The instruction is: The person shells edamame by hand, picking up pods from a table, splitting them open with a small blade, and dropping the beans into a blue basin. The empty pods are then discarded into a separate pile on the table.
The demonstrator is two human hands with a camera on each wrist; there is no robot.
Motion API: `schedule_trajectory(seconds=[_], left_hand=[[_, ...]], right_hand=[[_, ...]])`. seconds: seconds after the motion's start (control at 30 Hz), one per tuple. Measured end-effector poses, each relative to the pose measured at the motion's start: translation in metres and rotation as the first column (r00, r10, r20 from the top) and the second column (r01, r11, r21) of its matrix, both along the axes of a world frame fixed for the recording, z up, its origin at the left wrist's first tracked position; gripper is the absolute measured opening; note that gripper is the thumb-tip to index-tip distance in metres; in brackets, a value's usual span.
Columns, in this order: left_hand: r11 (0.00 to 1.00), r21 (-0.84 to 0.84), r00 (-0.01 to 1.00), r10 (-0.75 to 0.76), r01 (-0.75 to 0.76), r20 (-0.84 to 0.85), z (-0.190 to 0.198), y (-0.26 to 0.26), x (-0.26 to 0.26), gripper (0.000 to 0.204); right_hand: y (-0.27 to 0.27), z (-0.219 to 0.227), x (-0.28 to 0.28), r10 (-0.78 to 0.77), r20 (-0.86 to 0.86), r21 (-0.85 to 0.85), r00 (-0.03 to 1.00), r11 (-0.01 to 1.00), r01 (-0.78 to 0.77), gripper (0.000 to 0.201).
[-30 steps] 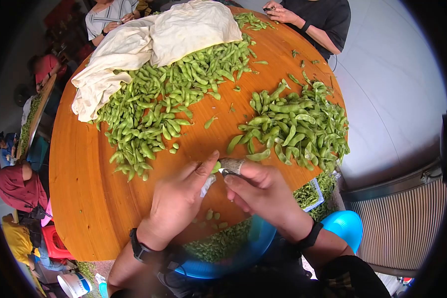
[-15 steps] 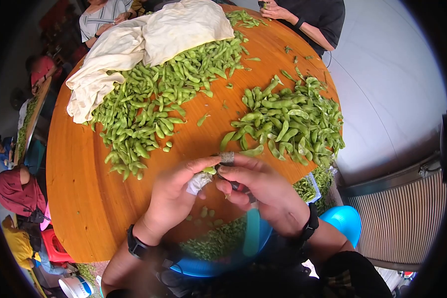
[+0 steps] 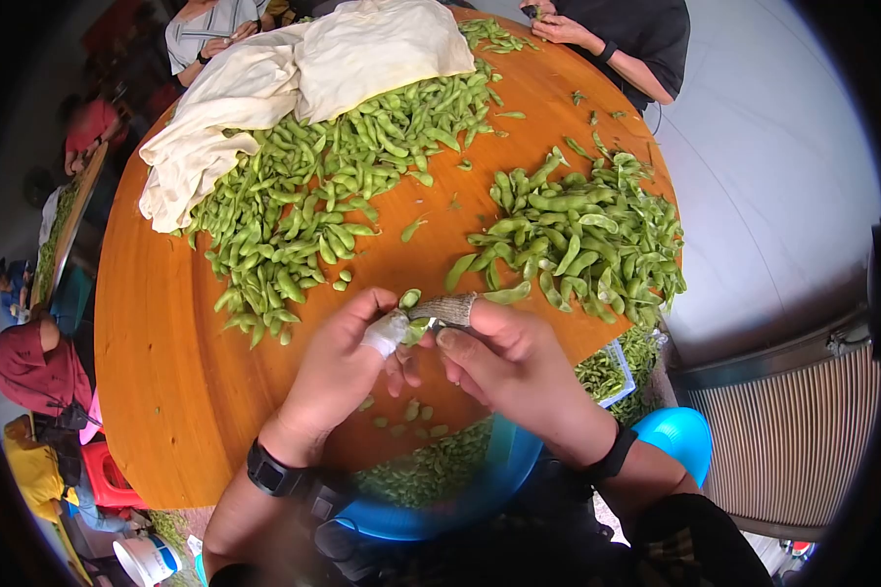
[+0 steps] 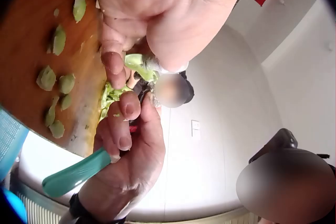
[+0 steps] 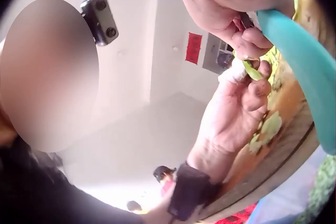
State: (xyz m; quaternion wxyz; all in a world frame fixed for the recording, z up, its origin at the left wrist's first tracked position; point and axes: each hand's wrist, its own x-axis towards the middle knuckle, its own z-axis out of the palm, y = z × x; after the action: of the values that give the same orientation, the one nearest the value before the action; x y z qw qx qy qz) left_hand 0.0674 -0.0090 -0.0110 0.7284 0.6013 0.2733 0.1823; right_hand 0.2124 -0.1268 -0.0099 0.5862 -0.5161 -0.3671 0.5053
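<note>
Left hand (image 3: 335,364) pinching pod (image 4: 137,65) above table (image 3: 176,391), likely steadying it for teal-handled tool (image 4: 76,175) right hand (image 3: 524,372) is gripping

Plenty of bare wood can be found along the left edge of the table (image 3: 157,391), so a hand could be slid through there easily. The far left edge is blocked by a big pod heap (image 3: 284,215) and the white cloth (image 3: 382,59) draped over it, and much of the right edge is taken up by a second heap (image 3: 587,240). Between them a lane is formed toward the far edge, dotted with a stray pod (image 3: 413,230) or so. Near-edge space is littered with loose beans (image 3: 416,411). The gap between left hand (image 3: 333,367) and right hand (image 3: 514,362) is mostly filled by a held pod (image 4: 137,65), and space is also eaten by a teal handle (image 4: 79,174).
</note>
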Motion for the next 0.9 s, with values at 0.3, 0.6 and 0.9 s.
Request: schedule_trajectory(seconds=[0.3,0.6,0.9], left_hand=[[0.984,-0.020,0.979,0.178,-0.177,0.103,-0.016,0.007,-0.006,0.022],[0.897,0.433,0.991,-0.032,0.086,-0.131,-0.012,0.000,-0.005,0.017],[0.636,0.740,0.976,-0.130,0.219,-0.177,-0.004,-0.003,-0.005,0.025]], right_hand=[[-0.010,0.010,0.003,-0.154,-0.135,-0.111,0.979,0.984,0.140,0.018],[0.008,-0.002,0.013,-0.154,0.357,0.081,0.921,0.988,0.134,0.010],[0.014,-0.002,0.009,-0.177,0.465,0.134,0.868,0.983,0.128,0.018]])
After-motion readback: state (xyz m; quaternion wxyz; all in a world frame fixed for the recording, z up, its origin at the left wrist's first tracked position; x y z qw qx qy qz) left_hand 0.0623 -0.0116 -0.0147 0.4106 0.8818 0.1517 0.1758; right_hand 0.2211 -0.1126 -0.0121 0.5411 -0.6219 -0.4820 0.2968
